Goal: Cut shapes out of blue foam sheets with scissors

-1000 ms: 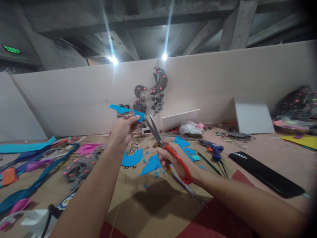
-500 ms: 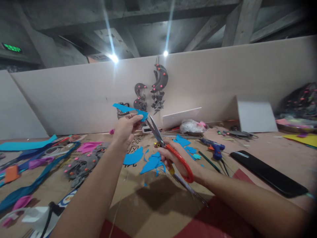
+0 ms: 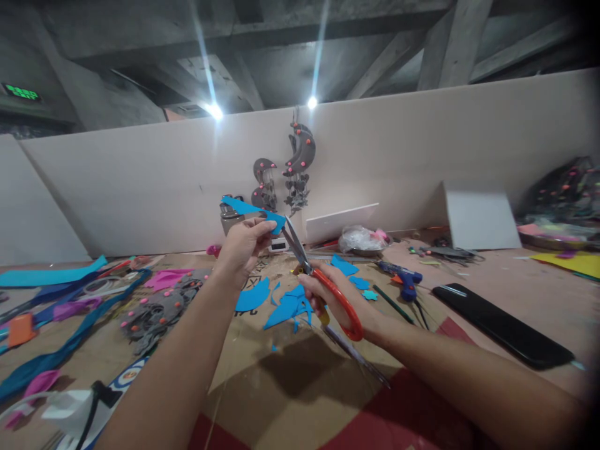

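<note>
Pinched between the thumb and fingers of my left hand (image 3: 247, 245) is a long, irregular blue sheet piece (image 3: 244, 206), felt or paper, held up above the table. My right hand (image 3: 335, 290) grips a pair of scissors (image 3: 323, 278) with red handles. Their blades point up and to the left, slightly parted, with the tips at the right edge of the blue piece. A thin pointed tool (image 3: 356, 359) also sticks out below my right hand; its upper end is hidden. Blue offcuts (image 3: 290, 306) lie on the cardboard (image 3: 248, 381) under my hands.
To the right are a blue glue gun (image 3: 405, 281), a green pencil (image 3: 392, 304) and a black phone (image 3: 501, 325). Grey felt shapes with pink dots (image 3: 159, 309) and colored strips (image 3: 51, 273) lie left. A plastic-covered bowl (image 3: 363, 240) stands before the white partition (image 3: 398, 144).
My left hand has shifted slightly right with the blue piece, which is now turned a little. The scissor blades look closer together than before.
</note>
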`<action>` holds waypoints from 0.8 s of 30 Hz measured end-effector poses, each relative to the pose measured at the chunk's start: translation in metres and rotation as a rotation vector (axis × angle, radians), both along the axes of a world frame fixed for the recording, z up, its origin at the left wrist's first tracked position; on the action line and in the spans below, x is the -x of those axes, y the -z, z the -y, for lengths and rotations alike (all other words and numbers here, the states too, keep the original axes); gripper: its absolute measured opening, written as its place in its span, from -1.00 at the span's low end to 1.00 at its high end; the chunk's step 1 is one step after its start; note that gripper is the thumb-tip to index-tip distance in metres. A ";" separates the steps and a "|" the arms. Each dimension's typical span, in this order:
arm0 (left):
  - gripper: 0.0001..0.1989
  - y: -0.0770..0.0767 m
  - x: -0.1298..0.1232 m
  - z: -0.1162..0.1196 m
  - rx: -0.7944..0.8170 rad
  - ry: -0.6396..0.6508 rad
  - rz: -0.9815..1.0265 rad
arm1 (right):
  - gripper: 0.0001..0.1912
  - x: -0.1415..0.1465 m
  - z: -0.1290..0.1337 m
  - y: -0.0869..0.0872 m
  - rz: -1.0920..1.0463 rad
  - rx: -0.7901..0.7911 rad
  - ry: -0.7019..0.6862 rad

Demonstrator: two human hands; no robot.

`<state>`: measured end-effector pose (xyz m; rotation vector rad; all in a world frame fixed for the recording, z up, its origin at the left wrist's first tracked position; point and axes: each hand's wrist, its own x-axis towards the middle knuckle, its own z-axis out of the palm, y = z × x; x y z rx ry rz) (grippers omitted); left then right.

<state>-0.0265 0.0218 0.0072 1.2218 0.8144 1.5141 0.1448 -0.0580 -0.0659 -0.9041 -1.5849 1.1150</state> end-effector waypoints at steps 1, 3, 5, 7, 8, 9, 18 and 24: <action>-0.71 0.000 -0.001 0.001 0.013 0.019 -0.002 | -0.64 0.000 0.000 -0.001 0.003 -0.010 0.004; -0.71 0.000 -0.002 0.002 0.027 0.074 -0.015 | -0.66 -0.001 0.000 -0.002 0.000 -0.016 0.006; -0.72 0.001 -0.002 0.003 0.035 0.133 -0.032 | -0.65 -0.002 0.001 -0.005 -0.010 -0.008 0.003; -0.74 0.001 -0.003 0.004 0.045 0.171 -0.036 | -0.63 -0.002 0.002 -0.007 -0.016 -0.003 0.001; -0.75 0.001 -0.003 0.004 0.050 0.180 -0.032 | -0.62 -0.002 0.003 -0.008 -0.020 -0.003 0.001; -0.75 0.001 -0.003 0.004 0.055 0.184 -0.028 | -0.61 -0.003 0.003 -0.008 -0.024 -0.004 -0.001; -0.78 0.004 -0.007 0.006 0.068 0.218 -0.015 | -0.57 -0.002 0.003 -0.006 -0.081 0.022 0.003; -0.78 0.004 -0.008 0.007 0.091 0.208 -0.010 | -0.51 -0.001 0.006 -0.010 -0.076 0.048 0.031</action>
